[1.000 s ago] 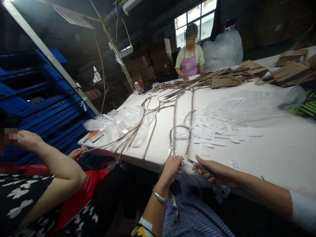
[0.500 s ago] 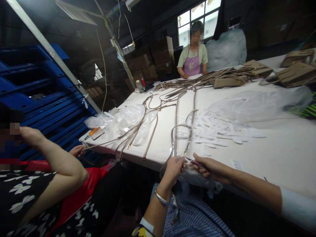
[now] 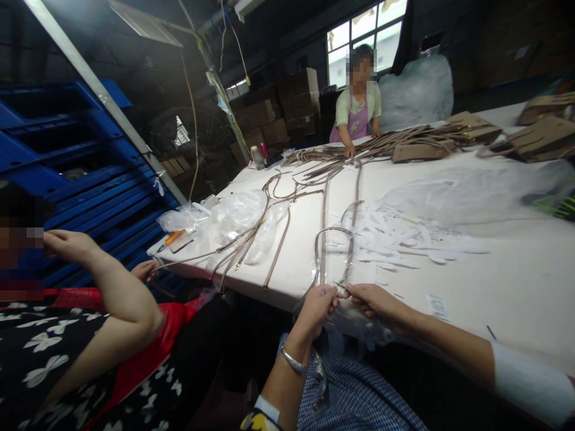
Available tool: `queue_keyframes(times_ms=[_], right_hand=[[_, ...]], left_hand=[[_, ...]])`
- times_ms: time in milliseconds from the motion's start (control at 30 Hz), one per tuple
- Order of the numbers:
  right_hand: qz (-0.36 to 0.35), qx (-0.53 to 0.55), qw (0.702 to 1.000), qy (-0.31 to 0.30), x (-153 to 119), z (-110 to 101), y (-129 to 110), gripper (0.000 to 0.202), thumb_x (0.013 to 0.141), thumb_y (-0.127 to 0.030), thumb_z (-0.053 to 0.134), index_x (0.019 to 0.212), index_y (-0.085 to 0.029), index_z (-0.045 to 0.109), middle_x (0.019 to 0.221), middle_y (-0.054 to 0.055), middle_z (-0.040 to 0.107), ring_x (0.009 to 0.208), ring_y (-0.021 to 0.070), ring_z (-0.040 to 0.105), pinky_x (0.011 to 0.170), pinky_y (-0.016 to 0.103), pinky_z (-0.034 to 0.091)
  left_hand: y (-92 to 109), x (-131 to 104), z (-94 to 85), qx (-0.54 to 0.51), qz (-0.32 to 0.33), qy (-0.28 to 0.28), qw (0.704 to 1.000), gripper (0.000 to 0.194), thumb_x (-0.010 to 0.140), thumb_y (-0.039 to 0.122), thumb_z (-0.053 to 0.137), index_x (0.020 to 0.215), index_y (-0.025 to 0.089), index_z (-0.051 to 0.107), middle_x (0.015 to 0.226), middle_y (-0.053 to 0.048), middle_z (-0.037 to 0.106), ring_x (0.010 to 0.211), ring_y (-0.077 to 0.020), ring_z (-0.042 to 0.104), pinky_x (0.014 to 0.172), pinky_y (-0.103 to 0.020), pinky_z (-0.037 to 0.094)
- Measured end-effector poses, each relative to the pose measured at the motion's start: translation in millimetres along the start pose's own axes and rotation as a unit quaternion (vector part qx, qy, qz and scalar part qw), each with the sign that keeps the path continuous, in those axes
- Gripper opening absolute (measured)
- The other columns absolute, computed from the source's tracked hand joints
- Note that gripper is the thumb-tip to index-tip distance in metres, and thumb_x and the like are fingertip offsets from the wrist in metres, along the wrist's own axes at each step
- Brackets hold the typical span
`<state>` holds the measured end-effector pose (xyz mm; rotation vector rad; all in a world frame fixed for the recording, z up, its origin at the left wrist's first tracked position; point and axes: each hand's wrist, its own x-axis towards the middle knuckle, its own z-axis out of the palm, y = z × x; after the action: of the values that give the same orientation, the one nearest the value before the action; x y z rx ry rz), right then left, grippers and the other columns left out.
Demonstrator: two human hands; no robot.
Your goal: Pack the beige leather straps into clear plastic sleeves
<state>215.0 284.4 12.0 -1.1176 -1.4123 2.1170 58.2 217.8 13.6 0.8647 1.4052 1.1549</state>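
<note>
At the table's near edge, my left hand (image 3: 320, 302) is closed on the end of a brown strap (image 3: 318, 251) sleeved in clear plastic. The strap loops up over the white table (image 3: 516, 257) and back down beside my fingers. Close against it on the right, my right hand (image 3: 371, 300) is closed around a small thin tool, mostly hidden in the fingers, its tip pointing at my left fingertips. White paper strips (image 3: 399, 236) lie scattered just beyond my right hand. Several loose straps (image 3: 276, 251) lie to the left.
A person at left holds a thin strap (image 3: 186, 261). Across the table another person in a purple apron (image 3: 358, 123) touches a pile of straps (image 3: 399, 140). Crumpled plastic bags (image 3: 238, 212) lie at left, and a plastic sheet (image 3: 476, 188) at right. Blue pallets (image 3: 103, 203) stand beyond.
My right hand has drawn in closer to my left fingertips, and its tool shows less. The person across the table has leaned and reached a hand into the strap pile.
</note>
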Motion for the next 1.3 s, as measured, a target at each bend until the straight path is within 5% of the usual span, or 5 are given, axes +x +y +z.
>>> queue_keyframes(times_ms=[367,867,1133,1200,1300], right_hand=[[0.126,0.111,0.985,-0.03,-17.7,-4.8,-5.9,0.031,0.098,-0.035,0.045,0.085,-0.011,0.059,0.063,-0.007,0.034,0.042,0.0016,0.019,0.034,0.009,0.014],[0.066,0.062,0.996,-0.021,12.2,5.3,-27.5,0.03,0.099,-0.033,0.043,0.086,-0.01,0.059,0.063,-0.006,0.036,0.044,0.0029,0.018,0.037,0.011,0.013],[0.014,-0.091,0.996,-0.002,-14.0,-11.9,-16.8,0.044,0.086,-0.059,0.052,0.094,-0.017,0.064,0.061,-0.007,0.036,0.047,0.0071,0.023,0.042,0.019,0.017],[-0.026,-0.196,0.979,0.041,-15.5,-17.1,-16.0,0.049,0.085,-0.064,0.046,0.091,-0.02,0.067,0.059,-0.004,0.043,0.048,0.0107,0.033,0.044,0.022,0.026],[-0.119,-0.35,0.925,0.093,-12.9,-21.1,-12.5,0.05,0.086,-0.064,0.04,0.084,-0.024,0.069,0.07,0.002,0.064,0.07,0.0219,0.059,0.064,0.03,0.046]], left_hand=[[-3.6,-0.4,-8.2,-0.034,0.004,0.033,0.999,0.041,0.076,0.053,0.062,0.085,0.013,0.06,0.058,0.006,0.044,0.044,-0.0038,0.03,0.045,-0.02,0.018],[4.8,12.0,-5.9,-0.042,0.038,0.045,0.997,0.036,0.075,0.049,0.063,0.077,0.013,0.059,0.052,0.008,0.041,0.041,-0.0039,0.026,0.043,-0.02,0.016],[29.1,-36.7,-46.7,-0.182,0.101,0.058,0.976,0.034,0.08,0.047,0.067,0.079,0.015,0.057,0.06,0.003,0.052,0.062,-0.0104,0.055,0.064,-0.022,0.045],[39.7,-48.5,-63.2,-0.245,0.092,0.075,0.962,0.035,0.075,0.045,0.073,0.081,0.017,0.053,0.053,0.009,0.04,0.049,-0.0061,0.046,0.055,-0.018,0.043],[49.3,-56.1,-89.6,-0.262,0.073,0.115,0.955,0.045,0.067,0.048,0.079,0.084,0.019,0.05,0.052,0.013,0.028,0.037,-0.0008,0.019,0.037,-0.012,0.021]])
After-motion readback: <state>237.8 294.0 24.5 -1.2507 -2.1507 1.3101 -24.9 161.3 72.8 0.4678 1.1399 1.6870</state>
